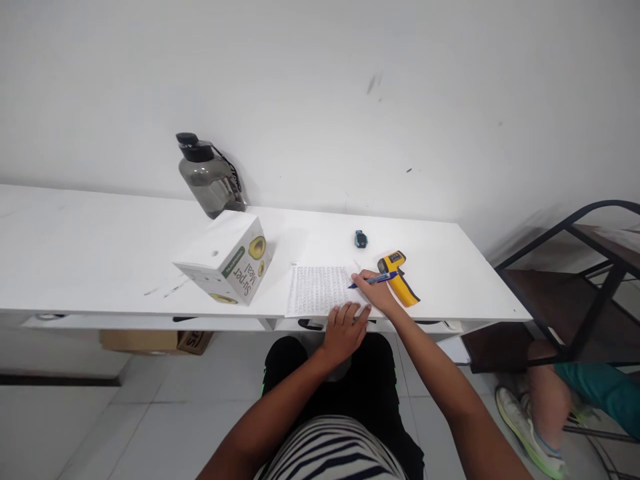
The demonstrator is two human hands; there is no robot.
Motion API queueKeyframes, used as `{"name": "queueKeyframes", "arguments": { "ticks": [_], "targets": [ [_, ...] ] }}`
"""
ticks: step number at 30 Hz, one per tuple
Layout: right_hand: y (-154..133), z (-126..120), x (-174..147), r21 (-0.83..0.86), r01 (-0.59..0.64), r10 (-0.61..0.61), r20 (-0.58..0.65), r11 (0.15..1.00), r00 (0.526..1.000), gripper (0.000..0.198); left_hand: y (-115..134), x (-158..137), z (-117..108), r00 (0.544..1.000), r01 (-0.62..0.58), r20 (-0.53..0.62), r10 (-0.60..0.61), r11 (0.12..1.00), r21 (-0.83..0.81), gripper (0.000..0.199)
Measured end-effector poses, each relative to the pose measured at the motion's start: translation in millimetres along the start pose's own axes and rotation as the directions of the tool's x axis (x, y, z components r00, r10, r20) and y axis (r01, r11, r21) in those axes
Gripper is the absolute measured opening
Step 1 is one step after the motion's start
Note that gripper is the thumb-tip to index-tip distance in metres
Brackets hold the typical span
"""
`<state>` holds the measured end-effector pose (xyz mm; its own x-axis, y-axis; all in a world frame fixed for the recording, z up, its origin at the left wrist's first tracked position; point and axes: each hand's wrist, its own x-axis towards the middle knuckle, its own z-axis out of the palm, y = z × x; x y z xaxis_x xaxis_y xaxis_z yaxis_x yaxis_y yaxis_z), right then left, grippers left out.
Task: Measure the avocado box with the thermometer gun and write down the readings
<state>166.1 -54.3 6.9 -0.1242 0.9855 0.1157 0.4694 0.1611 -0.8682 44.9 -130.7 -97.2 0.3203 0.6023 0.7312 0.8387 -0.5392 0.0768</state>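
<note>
A sheet of paper [317, 290] covered in rows of small marks lies at the front edge of the white desk [100, 253]. My right hand [377, 291] grips a blue pen [375, 279], its tip at the right part of the sheet. Fingers spread, my left hand [345, 327] rests on the sheet's lower right edge. Just beyond my right hand lies a yellow and black infrared thermometer [403, 280]. Farther back is a small watch [361, 239] with a dark face.
Left of the paper stands a white box [225, 257] with avocado pictures. Behind it a grey water bottle [210, 175] is near the wall. A cardboard box [150, 341] shows under the desk. At right are a black-framed shelf [590, 267] and another person's leg and shoe [530, 430].
</note>
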Motion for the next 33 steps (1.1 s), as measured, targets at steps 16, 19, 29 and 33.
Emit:
{"name": "queueKeyframes", "arguments": {
  "ticks": [16, 19, 29, 33],
  "targets": [
    [-2.2, 0.5, -2.2, -0.018, -0.004, 0.005, 0.023, 1.000, 1.000, 0.031, -1.4, -2.1, -0.6, 0.998, -0.019, 0.056, 0.017, 0.999, 0.030, 0.049],
    [-2.0, 0.4, -2.1, -0.019, -0.018, 0.018, 0.010, 1.000, 1.000, 0.030, -1.2, -2.4, -0.2, 0.998, -0.008, 0.061, 0.006, 1.000, 0.030, 0.048],
    [0.8, 2.6, -1.7, -0.042, -0.014, 0.013, -0.031, 0.999, 0.999, 0.031, -0.2, -0.5, -3.9, 0.999, -0.014, 0.039, 0.013, 1.000, 0.027, 0.046],
    [-0.4, 1.2, -2.4, -0.012, -0.010, 0.010, 0.017, 1.000, 1.000, 0.030, -0.9, -0.3, -4.5, 0.999, -0.019, 0.048, 0.018, 1.000, 0.019, 0.048]
  ]
}}
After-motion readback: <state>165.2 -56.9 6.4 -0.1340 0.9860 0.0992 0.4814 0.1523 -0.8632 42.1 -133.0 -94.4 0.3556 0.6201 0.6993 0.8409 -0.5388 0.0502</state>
